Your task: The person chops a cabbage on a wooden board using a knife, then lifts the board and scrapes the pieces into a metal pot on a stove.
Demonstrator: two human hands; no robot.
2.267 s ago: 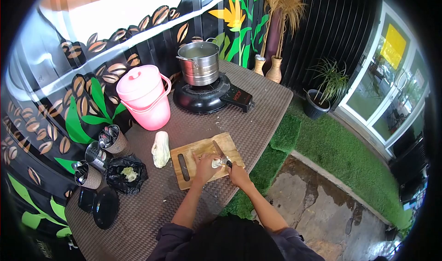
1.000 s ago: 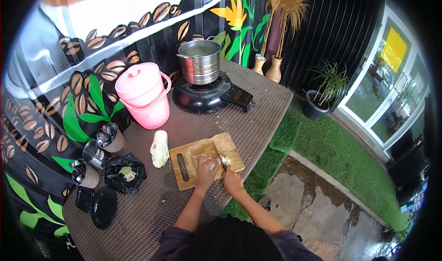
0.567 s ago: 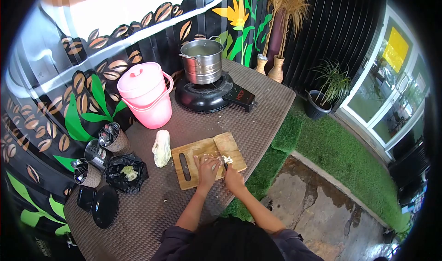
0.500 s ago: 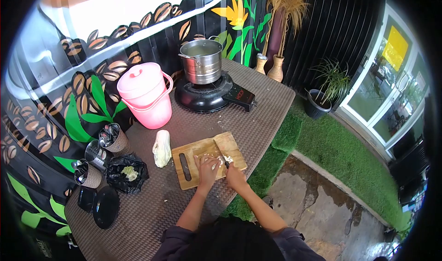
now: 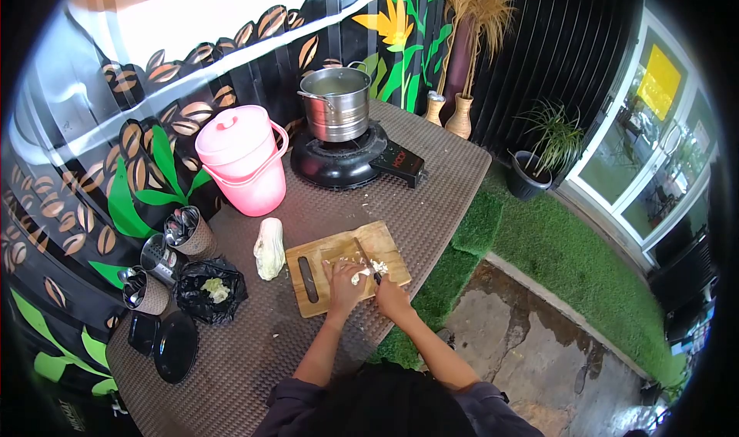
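The pale vegetable piece (image 5: 356,275) lay on the cutting board (image 5: 308,283), near its right end. The left hand (image 5: 343,277) pressed it down, fingers curled over it. The right hand (image 5: 389,296), just right of it, gripped the knife (image 5: 363,255), blade running away across the board. Against the frame half a second earlier, the board and both hands sat slightly lower-left in view.

bare mat right of cutting board (image 5: 308,292), cabbage piece (image 5: 269,249) probably crowding left
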